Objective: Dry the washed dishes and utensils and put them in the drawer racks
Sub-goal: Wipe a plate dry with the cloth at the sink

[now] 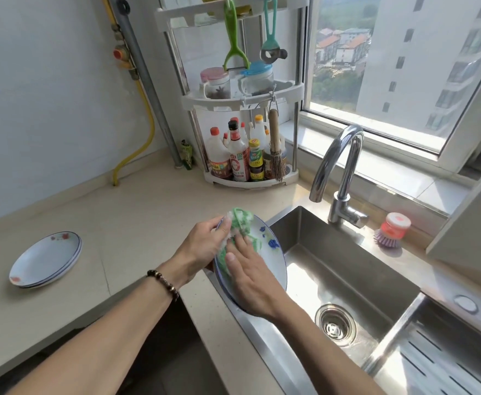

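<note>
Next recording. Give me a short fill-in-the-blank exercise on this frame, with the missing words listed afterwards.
1. The right hand presses a green and white cloth against a plate with ____ flowers.
2. The left hand holds that plate by its rim, tilted over the edge of the ____.
3. The stack of plates lies on the counter to the person's ____.
4. The faucet is ____ running water.

Missing words: blue; sink; left; not

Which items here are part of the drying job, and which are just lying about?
In the job: plate, green cloth, left hand, right hand, stacked plates.
Lying about: dish brush, faucet, condiment rack, peeler.
</note>
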`<state>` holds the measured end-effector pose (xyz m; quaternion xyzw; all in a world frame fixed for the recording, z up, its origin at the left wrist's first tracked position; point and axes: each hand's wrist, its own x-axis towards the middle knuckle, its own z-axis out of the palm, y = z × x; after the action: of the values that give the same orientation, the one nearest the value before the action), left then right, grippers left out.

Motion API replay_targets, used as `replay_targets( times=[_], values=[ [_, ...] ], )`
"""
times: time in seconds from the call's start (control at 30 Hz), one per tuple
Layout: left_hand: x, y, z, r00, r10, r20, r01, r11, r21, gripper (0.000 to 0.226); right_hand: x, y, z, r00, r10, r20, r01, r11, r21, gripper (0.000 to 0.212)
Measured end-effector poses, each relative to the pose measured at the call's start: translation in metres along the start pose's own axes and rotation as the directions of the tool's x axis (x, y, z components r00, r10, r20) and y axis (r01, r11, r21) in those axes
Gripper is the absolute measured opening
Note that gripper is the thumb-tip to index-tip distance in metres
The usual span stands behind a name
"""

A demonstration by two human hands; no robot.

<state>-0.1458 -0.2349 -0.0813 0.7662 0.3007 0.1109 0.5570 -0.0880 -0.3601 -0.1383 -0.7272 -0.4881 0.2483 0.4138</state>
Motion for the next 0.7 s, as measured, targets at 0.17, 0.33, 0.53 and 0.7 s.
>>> replay_targets(
  times=[0.17, 0.33, 0.53, 0.7],
  values=[
    [0.002, 0.0, 0.0, 0.998, 0.041, -0.051, -0.041, 0.999, 0.008, 0.034, -0.006, -0.018, -0.004, 1.0, -0.01, 0.019, 0.008, 0.994, 0.109, 0.071],
    [0.004, -0.002, -0.006, 0.996, 0.038, -0.082, -0.035, 0.999, 0.037, 0.032, -0.011, -0.01, -0.021, 0.974, 0.007, 0.227, -0.001, 1.0, -0.027, 0.099],
    [0.014, -0.001, -0.007, 0.983, 0.054, -0.177, -0.043, 0.997, 0.067, 0.034, -0.028, -0.008, -0.022, 0.96, -0.061, 0.275, 0.092, 0.991, -0.101, 0.122],
    [0.013, 0.001, 0.004, 0.939, 0.101, -0.328, -0.058, 0.989, 0.14, 0.047, -0.024, 0.023, -0.026, 0.981, 0.083, 0.177, -0.004, 0.914, -0.406, 0.119]
  ],
)
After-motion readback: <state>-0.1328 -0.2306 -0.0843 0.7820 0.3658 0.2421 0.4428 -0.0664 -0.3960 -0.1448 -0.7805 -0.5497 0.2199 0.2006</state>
